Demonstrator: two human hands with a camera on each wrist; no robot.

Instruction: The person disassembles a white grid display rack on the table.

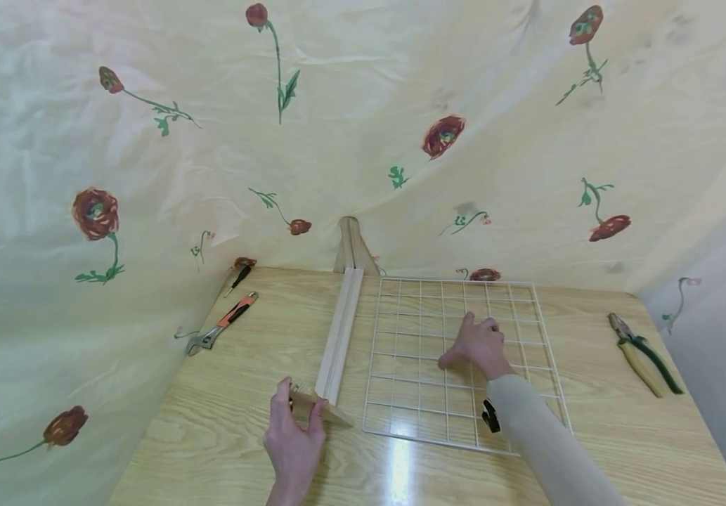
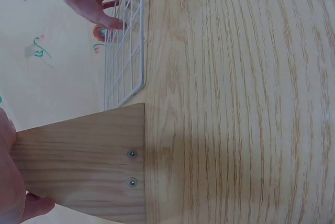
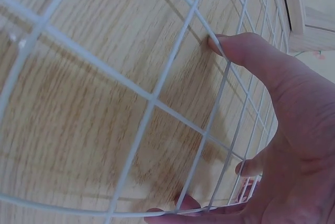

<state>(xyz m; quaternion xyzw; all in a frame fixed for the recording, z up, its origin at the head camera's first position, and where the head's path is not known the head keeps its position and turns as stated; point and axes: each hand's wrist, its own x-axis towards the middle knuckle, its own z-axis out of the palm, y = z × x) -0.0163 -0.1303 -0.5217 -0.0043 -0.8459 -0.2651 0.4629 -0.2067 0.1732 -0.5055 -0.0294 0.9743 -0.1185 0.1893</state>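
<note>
A wooden stand has a long grooved bar [image 1: 340,337] with a tapered end board at each end. My left hand [image 1: 294,439] pinches the near end board [image 2: 84,161] by its upper part, thumb on one side and fingers on the other. Two screw heads show on that board's outer face, and its lower edge meets the table. To the right of the bar lies a white wire grid panel [image 1: 400,383]. My right hand [image 1: 479,344] is over the middle of the grid, thumb and fingers spread wide and touching its wires.
An adjustable wrench [image 1: 223,323] with orange and black grips and a small screwdriver [image 1: 239,277] lie at the left. Pliers [image 1: 644,355] lie to the right of the grid. A flowered cloth [image 1: 350,169] hangs behind the wood-grain table [image 1: 211,436].
</note>
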